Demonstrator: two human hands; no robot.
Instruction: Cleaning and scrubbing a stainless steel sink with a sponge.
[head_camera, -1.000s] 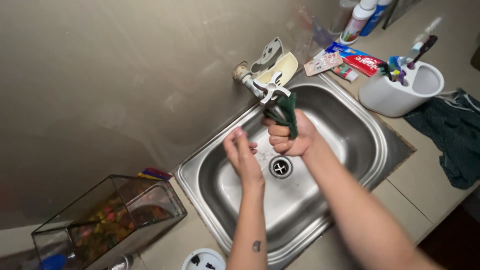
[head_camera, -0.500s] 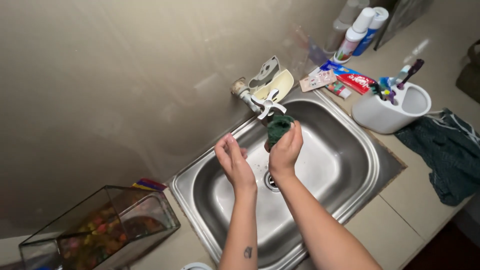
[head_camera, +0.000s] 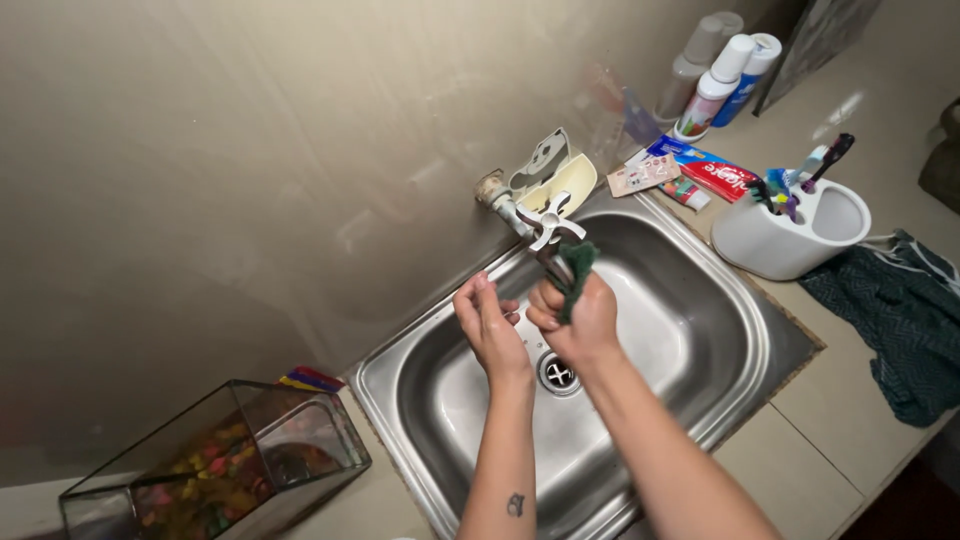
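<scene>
Right hand (head_camera: 575, 318) fisted, grip tight around green scrub pad (head_camera: 574, 270), held over sink (head_camera: 700, 262) just below tap (head_camera: 545, 222). Left hand (head_camera: 488, 325) open, flat, fingers together, holding nothing, just beside right hand. Drain (head_camera: 559, 373) beneath both.

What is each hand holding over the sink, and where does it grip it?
The right hand grips a dark green scouring pad by its lower part, bunched in the fist. The left hand is open and holds nothing.
</scene>
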